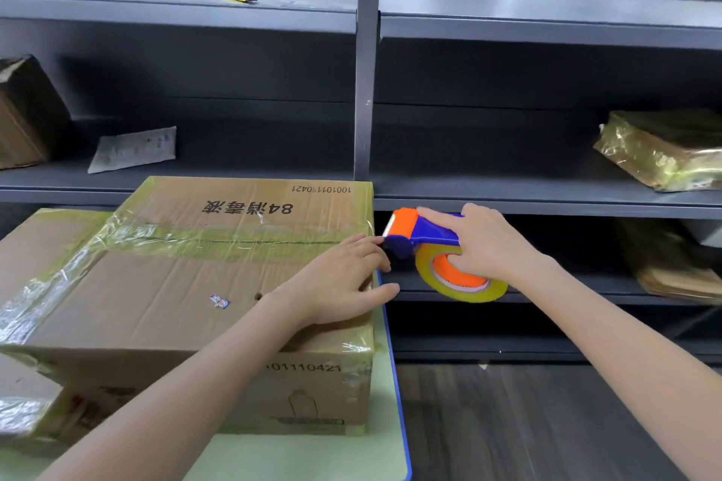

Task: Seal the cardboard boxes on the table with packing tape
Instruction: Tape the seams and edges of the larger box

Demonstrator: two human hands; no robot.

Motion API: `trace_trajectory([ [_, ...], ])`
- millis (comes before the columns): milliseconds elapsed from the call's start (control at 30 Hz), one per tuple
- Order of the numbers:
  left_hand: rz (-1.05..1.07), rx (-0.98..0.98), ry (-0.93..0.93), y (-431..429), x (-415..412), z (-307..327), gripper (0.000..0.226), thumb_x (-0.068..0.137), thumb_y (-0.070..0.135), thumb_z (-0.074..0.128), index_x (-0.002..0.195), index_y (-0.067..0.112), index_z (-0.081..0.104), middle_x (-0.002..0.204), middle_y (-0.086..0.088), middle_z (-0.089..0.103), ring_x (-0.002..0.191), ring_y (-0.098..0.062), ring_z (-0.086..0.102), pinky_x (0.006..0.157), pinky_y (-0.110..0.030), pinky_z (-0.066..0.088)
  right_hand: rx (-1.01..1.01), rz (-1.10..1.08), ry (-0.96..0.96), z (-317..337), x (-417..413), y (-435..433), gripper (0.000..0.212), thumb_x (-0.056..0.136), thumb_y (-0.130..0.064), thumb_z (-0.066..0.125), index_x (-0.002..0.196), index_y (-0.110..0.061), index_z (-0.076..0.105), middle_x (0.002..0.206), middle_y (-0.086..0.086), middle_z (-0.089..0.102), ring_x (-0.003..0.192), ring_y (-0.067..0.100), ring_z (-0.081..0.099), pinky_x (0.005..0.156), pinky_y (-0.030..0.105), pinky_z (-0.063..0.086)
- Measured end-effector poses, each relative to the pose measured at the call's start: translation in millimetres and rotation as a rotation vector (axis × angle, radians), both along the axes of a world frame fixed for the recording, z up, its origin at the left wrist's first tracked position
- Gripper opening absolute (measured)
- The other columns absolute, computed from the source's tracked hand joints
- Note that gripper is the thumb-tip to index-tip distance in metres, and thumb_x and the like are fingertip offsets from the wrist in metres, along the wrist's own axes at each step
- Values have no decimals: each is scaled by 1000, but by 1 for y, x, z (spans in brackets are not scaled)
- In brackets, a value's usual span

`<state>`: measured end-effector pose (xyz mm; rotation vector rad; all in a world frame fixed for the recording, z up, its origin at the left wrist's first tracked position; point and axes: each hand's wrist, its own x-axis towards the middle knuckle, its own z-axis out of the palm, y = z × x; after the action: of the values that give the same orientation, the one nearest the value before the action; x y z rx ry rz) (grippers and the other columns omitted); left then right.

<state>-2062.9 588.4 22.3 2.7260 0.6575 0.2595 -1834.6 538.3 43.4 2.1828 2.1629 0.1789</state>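
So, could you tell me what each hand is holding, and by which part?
Right hand grips the tape dispenser by its blue body; left hand rests flat on the box, holding nothing.

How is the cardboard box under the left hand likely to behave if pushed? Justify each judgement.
The cardboard box probably slides rather than tips: it sits broad and low on the table. Its glossy tape bands may feel slippery.

Left hand (340,280) lies flat, fingers straight; right hand (488,243) grips the tape dispenser (431,233).
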Motion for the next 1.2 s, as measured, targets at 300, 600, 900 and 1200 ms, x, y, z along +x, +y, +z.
trace_trajectory([
  [300, 262, -146, -252, 9, -65, 11, 29, 96, 26, 48, 121, 15, 59, 129, 5, 55, 121, -10, 48, 103, -23, 35, 563, 119, -12, 35, -52, 17, 61, 91, -53, 36, 142, -20, 42, 74, 11, 38, 65, 22, 35, 63, 32, 31],
  [600, 686, -100, -250, 36, -179, 20, 34, 97, 27, 43, 127, 15, 53, 130, -2, 55, 115, -18, 52, 89, -25, 38, 640, 375, -39, 37, -171, 57, 54, 91, -43, 40, 140, -21, 45, 82, 15, 49, 72, 27, 46, 65, 34, 37],
  [900, 755, -29, -112, 74, -265, 4, 43, 98, 14, 37, 141, 9, 40, 148, -6, 37, 139, -22, 26, 114, -31, 15, 609, 325, 161, 1, -271, 92, 70, 61, -20, 88, 125, -24, 62, 83, 12, 50, 72, 29, 51, 64, 36, 44],
  [1200, 595, -176, -170, 101, -272, -7, 46, 100, 13, 37, 145, 11, 31, 155, 1, 19, 144, -12, 6, 110, -18, 3, 583, 276, 214, -18, -282, 91, 67, 57, -11, 89, 120, -14, 65, 91, 15, 56, 78, 30, 58, 68, 36, 49],
])
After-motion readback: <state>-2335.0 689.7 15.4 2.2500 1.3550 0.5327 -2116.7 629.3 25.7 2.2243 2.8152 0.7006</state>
